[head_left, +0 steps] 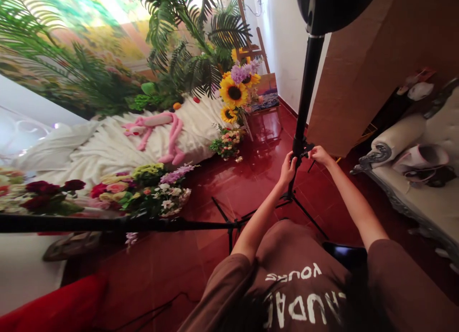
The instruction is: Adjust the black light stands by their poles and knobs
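Observation:
A black light stand (307, 83) rises in front of me, with a dark round lamp head (333, 7) at its top. My left hand (288, 168) is wrapped round the pole just below its collar. At the same height, my right hand (320, 155) pinches the clamp knob (307, 149) on the pole's right side. The stand's spread legs (309, 214) rest on the red tiled floor (258, 165). My fingertips partly cover the knob.
Another black pole (107, 224) crosses at left. Beyond lies a white-draped bed (201, 126) with a pink plush toy (174, 131), edged by flowers (118, 188). Sunflowers (234, 93) and an easel painting (265, 91) stand ahead. A cream sofa (423, 193) is at right. A cable (161, 305) trails on the floor.

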Available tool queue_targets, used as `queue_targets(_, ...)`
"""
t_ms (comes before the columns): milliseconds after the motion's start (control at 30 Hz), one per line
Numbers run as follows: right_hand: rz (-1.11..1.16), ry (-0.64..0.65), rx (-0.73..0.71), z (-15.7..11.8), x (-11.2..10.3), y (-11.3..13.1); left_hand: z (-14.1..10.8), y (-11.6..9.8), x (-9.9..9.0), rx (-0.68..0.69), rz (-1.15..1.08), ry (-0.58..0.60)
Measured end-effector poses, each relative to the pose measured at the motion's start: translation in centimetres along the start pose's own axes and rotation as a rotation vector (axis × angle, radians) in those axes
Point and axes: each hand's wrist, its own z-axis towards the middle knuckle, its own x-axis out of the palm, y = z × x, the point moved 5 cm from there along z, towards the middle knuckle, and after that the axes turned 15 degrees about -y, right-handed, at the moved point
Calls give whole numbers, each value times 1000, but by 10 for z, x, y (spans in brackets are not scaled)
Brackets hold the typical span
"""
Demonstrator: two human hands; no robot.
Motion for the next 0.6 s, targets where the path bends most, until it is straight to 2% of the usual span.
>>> queue_targets(100, -93, -132, -72, -12, -3, 4, -1, -2, 0, 8, -1, 1)
queue_targets(233, -139, -297, -172, -33, -8, 21, -3, -6, 1, 12, 4, 4)
queue_targets(333, -171, -286, -231, -46, 5, 36, -5, -10, 1, 33, 22, 2)
queue_targets(467, -304, -293, -233, -53, 32, 44, -5, -14, 0, 108, 63, -7)
queue_targets(600, -309, -351, -287, -59, 41, 47, -1, -19, -2, 204, 146, 17)
